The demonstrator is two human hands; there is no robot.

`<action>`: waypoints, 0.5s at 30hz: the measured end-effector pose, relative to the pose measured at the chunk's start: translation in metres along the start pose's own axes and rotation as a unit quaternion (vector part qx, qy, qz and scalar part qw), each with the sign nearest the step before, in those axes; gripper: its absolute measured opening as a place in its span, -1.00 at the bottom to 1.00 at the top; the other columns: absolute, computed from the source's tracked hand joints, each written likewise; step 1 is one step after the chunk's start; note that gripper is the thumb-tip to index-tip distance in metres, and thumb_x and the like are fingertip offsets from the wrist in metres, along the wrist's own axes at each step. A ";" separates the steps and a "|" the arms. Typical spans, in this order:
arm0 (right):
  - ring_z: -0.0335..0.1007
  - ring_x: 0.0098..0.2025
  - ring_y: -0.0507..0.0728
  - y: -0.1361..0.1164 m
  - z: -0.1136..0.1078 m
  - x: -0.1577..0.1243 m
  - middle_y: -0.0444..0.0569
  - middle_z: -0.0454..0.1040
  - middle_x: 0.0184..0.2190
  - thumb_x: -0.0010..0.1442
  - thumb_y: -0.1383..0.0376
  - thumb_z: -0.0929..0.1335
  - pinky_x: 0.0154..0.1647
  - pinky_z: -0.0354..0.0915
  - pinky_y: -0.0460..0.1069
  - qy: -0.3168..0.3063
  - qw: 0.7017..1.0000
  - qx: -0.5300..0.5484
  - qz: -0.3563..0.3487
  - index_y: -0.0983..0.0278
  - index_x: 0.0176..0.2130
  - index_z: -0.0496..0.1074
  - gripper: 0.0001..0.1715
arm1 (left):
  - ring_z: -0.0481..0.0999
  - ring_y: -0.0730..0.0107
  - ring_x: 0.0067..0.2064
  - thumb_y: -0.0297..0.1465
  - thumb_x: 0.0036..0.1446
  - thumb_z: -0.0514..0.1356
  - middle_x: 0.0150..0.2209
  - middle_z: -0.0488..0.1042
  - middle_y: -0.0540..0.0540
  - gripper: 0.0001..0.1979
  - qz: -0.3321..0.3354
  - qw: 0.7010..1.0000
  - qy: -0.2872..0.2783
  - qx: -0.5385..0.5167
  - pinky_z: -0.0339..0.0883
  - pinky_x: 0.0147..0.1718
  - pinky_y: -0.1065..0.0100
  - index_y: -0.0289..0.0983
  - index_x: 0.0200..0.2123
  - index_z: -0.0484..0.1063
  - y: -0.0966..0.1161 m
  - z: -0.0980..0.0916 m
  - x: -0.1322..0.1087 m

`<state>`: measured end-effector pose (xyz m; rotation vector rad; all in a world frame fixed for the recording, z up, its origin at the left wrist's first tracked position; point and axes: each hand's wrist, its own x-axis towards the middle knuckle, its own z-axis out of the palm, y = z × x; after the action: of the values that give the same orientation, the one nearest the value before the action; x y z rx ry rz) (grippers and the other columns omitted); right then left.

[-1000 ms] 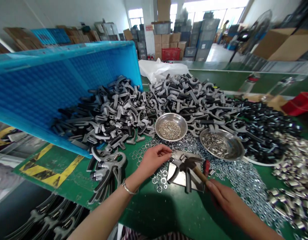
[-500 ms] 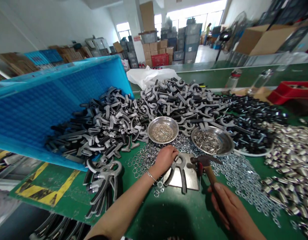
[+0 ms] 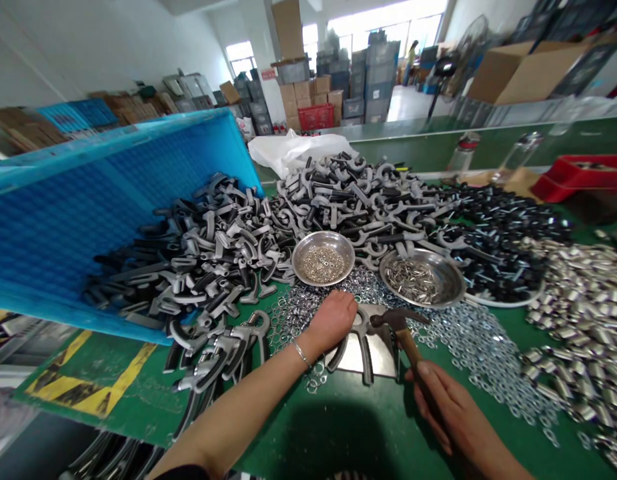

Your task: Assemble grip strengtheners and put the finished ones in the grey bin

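The left hand [image 3: 332, 321] pins the hand-grip frame [image 3: 361, 337] on the steel plate [image 3: 383, 353] while the right hand [image 3: 451, 417], at five o'clock, grips the hammer [image 3: 403, 330], so a square blow seems due.

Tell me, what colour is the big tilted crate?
Bright blue. The tilted crate shows best in the head view, at the left.

— How many steel dishes do you count?
— Two: one round dish [image 3: 323, 258] of small bits at centre, another dish [image 3: 421, 278] of pins to its right.
— Hammers?
— One hammer [image 3: 403, 330], lower centre.
— Crates?
— One blue crate [image 3: 88, 200], left; one red tray [image 3: 578, 175], upper right.
— Hands?
— Two: left hand [image 3: 333, 320], right hand [image 3: 451, 410].
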<state>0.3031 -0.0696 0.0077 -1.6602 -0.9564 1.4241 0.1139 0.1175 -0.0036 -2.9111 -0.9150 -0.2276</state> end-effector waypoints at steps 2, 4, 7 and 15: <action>0.05 -0.81 -0.07 -0.002 -0.002 0.001 -0.24 0.38 -0.62 0.31 -0.19 0.13 -0.81 -0.03 -0.16 -0.006 1.000 -0.021 0.009 0.22 -0.18 0.28 -0.44 | 0.41 0.16 -0.15 -0.50 0.28 0.10 -0.23 0.44 -0.19 -0.89 0.019 1.000 -0.007 0.004 0.30 -0.12 0.17 -0.37 -0.24 0.43 -0.002 0.000 0.000; 0.07 -0.80 -0.05 -0.009 -0.007 0.002 -0.23 0.38 -0.62 0.29 -0.21 0.12 -0.81 -0.02 -0.14 -0.010 0.998 -0.054 0.027 0.22 -0.18 0.30 -0.41 | 0.42 0.17 -0.13 -0.43 0.30 0.10 -0.22 0.45 -0.18 -0.87 -0.017 0.999 -0.003 -0.033 0.30 -0.09 0.17 -0.36 -0.22 0.43 -0.002 -0.002 -0.003; 0.15 -0.75 0.01 -0.037 -0.019 0.002 -0.19 0.36 -0.65 0.26 -0.23 0.13 -0.77 0.04 -0.10 -0.023 0.992 -0.125 0.013 0.20 -0.24 0.35 -0.38 | 0.40 0.17 -0.03 -0.31 0.31 0.11 -0.11 0.43 -0.21 -0.77 -0.120 0.985 0.039 -0.119 0.28 0.01 0.17 -0.36 -0.10 0.40 0.001 -0.010 -0.017; 0.40 -0.45 0.17 -0.103 -0.021 0.028 -0.03 0.47 -0.52 0.35 -0.09 0.09 -0.36 0.26 0.02 0.042 0.933 -0.316 -0.166 0.16 -0.34 0.34 -0.49 | 0.35 0.12 -0.03 -0.47 0.26 0.10 -0.13 0.45 -0.18 -0.84 -0.067 0.992 -0.037 -0.104 0.19 0.03 0.10 -0.30 -0.12 0.42 0.003 -0.035 -0.053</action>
<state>0.3193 0.0005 0.0898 -1.8575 -1.6749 0.8505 0.0682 0.0807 0.0223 -3.0679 -1.1679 -0.2374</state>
